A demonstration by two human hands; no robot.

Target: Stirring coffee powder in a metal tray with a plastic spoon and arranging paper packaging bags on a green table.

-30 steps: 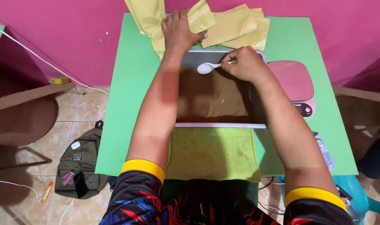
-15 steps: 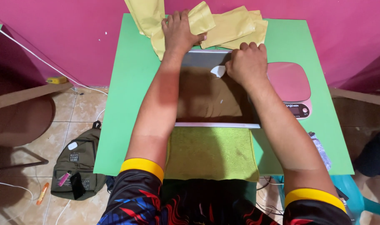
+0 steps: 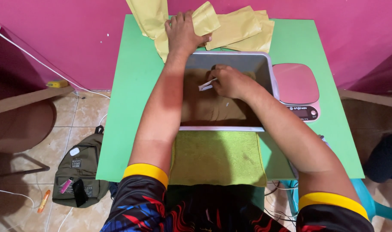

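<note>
My left hand [image 3: 184, 33] grips a tan paper pouch [image 3: 203, 21] at the far edge of the green table [image 3: 131, 86], just beyond a metal tray [image 3: 268, 73]. Brown powder [image 3: 213, 107] covers the bottom of that tray. My right hand [image 3: 230, 81] is down inside the tray, closed on a small white plastic spoon [image 3: 205, 85] whose end pokes out to the left, low over the powder.
More tan pouches [image 3: 243, 28] lie at the table's back against the pink wall. A pink kitchen scale [image 3: 297, 88] stands right of the tray. A yellow-green cloth [image 3: 217, 157] lies in front of it. An olive backpack [image 3: 77, 172] sits on the tiled floor at left.
My right hand with the spoon has come off the tray's far right rim and dropped leftward into the tray over the powder. My left hand stays on the pouch.
</note>
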